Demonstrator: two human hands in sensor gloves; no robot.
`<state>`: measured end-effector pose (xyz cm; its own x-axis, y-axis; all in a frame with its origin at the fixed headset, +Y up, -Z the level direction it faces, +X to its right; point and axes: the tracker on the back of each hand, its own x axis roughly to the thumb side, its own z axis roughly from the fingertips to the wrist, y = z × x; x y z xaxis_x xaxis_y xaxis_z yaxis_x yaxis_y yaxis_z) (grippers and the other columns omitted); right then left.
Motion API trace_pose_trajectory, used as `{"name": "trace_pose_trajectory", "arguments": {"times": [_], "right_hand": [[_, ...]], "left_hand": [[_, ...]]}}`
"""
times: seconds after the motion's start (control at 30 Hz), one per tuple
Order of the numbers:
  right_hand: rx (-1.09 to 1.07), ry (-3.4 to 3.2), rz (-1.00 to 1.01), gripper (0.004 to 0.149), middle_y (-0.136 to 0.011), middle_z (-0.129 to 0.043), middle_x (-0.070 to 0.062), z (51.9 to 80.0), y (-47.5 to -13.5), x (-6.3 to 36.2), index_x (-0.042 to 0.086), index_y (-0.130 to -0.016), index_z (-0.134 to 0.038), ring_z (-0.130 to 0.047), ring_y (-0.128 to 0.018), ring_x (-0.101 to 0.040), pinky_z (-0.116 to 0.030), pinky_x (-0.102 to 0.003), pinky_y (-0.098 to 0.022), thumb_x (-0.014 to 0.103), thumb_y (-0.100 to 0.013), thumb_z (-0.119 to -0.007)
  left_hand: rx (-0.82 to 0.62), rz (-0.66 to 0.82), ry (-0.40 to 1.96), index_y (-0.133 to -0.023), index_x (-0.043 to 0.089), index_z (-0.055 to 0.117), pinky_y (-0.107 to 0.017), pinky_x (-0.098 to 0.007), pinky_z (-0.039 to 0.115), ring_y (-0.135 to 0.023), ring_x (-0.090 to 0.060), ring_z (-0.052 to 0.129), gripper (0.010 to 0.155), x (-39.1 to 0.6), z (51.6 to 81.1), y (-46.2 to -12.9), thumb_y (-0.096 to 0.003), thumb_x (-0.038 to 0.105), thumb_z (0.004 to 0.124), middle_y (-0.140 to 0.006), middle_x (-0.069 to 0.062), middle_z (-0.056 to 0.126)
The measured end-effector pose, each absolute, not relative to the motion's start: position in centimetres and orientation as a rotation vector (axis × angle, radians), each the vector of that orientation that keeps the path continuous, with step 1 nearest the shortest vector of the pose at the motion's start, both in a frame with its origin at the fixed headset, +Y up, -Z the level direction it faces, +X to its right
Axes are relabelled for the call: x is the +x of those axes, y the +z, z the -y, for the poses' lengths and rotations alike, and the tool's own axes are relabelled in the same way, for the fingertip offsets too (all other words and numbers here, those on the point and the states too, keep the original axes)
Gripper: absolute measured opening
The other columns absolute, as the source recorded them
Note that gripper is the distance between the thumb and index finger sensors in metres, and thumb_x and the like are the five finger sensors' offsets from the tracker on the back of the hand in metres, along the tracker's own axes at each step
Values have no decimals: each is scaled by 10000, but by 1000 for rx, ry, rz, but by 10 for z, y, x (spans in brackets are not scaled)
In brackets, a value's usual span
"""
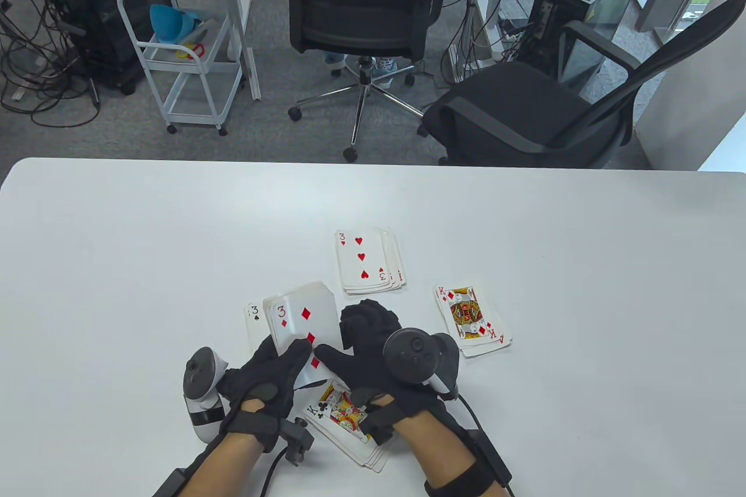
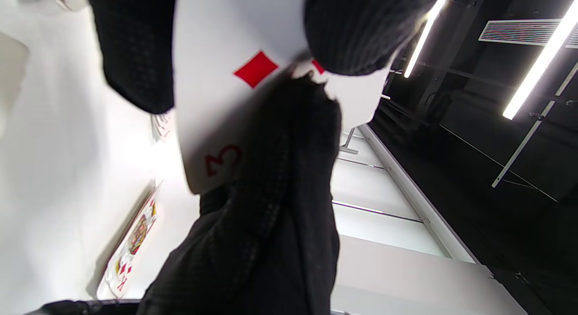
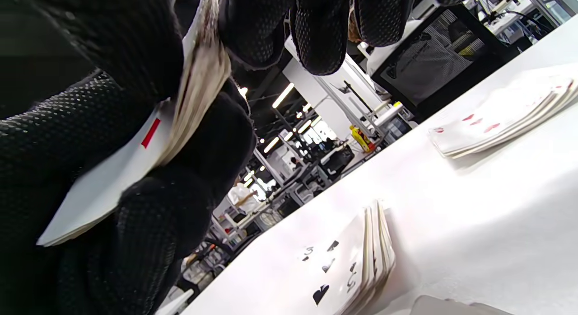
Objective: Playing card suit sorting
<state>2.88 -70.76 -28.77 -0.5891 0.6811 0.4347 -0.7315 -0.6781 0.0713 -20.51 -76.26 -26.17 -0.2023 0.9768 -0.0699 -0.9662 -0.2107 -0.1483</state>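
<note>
- A deck of unsorted cards point(image 1: 303, 322) is held face up just above the table point(image 1: 116, 240) by the left hand point(image 1: 265, 374), its thumb laid over the near edge; a three of diamonds point(image 2: 216, 107) is on top.
- The right hand point(image 1: 373, 351) is placed at the deck's 3 o'clock side, its thumb touching the top card; whether the card is already pinched cannot be told.
- The step in hand is judged to be the peeling-off of that three.
- Four piles are laid out: hearts point(image 1: 367, 261) at 12 o'clock of the hands, diamonds point(image 1: 472, 316) at 3 o'clock, spades point(image 1: 254, 325) at 9 o'clock beneath the deck, clubs point(image 1: 344, 421) at 6 o'clock.
- For the next move, only the single top card should be slid free and carried to the diamond pile, face up on the king.
</note>
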Motion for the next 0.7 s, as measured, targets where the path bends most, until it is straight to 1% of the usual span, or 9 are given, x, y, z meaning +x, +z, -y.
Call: {"name": "trace_pose_trajectory", "arguments": {"times": [0.2,0.33,0.47,0.5,0.53,0.63,0.7], "right_hand": [[530,2226,177,450,-996,-692,-190,708,-288,30,82,-764,-782,-551,-995,-503,-429,-723,-681,444,-510,-862],[521,2209,219,393,-976,-740,-178,706,-288,34,61,-733,-830,-601,-986,-483,-455,-716,-682,396,-528,-828],[514,2197,240,372,-962,-781,-159,703,-289,38,52,-717,-881,-619,-983,-470,-463,-711,-683,369,-539,-803],[510,2198,242,372,-966,-779,-153,703,-289,39,65,-729,-887,-616,-985,-470,-462,-711,-684,373,-539,-802],[492,2181,266,382,-970,-773,-153,702,-289,42,79,-770,-880,-618,-981,-473,-463,-710,-683,374,-540,-806],[464,2164,304,426,-995,-721,-175,700,-290,47,96,-852,-812,-618,-973,-478,-467,-707,-681,372,-529,-835],[456,2171,332,426,-995,-717,-172,698,-291,51,111,-862,-790,-617,-975,-474,-469,-706,-682,372,-529,-839]], "left_hand": [[-192,74,1786,-993,238,687,-467,-383,948,-751,-270,1005,534,-204,766,-262,-527,450,839,-926,-7,888],[-208,75,1794,-997,238,681,-472,-385,943,-758,-274,997,541,-204,766,-262,-528,461,833,-931,-9,882],[-225,90,1804,-1002,242,672,-482,-389,938,-772,-280,985,548,-203,765,-262,-528,466,830,-945,-13,867],[-226,95,1807,-1003,246,671,-485,-388,937,-777,-280,982,549,-202,765,-262,-527,467,832,-948,-12,865],[-225,105,1808,-1004,246,671,-484,-386,938,-777,-280,982,549,-201,765,-262,-528,467,833,-948,-12,864],[-226,121,1805,-1003,248,673,-483,-382,940,-775,-280,985,551,-198,764,-261,-525,468,837,-947,-12,866],[-234,128,1804,-1004,245,672,-483,-382,941,-777,-279,984,552,-197,764,-261,-526,468,836,-949,-12,865]]}}
